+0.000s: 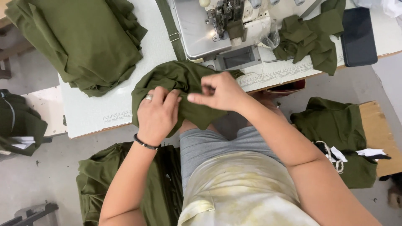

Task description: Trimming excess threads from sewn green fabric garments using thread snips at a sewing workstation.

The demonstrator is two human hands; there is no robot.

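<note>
An olive-green fabric piece (180,81) lies bunched at the front edge of the white sewing table (96,111), just in front of the sewing machine (217,29). My left hand (157,115), with a ring and a dark bracelet, presses down on the cloth and grips a fold. My right hand (217,90) pinches the same cloth between thumb and fingers, just right of the left hand. Part of the fabric hangs over the table edge toward my lap.
A big stack of green cloth (83,42) sits at the table's left. More green pieces (314,37) and a dark flat pad (358,35) lie at the right. Green piles rest on a wooden bench (379,134) and on the floor (125,184) at left.
</note>
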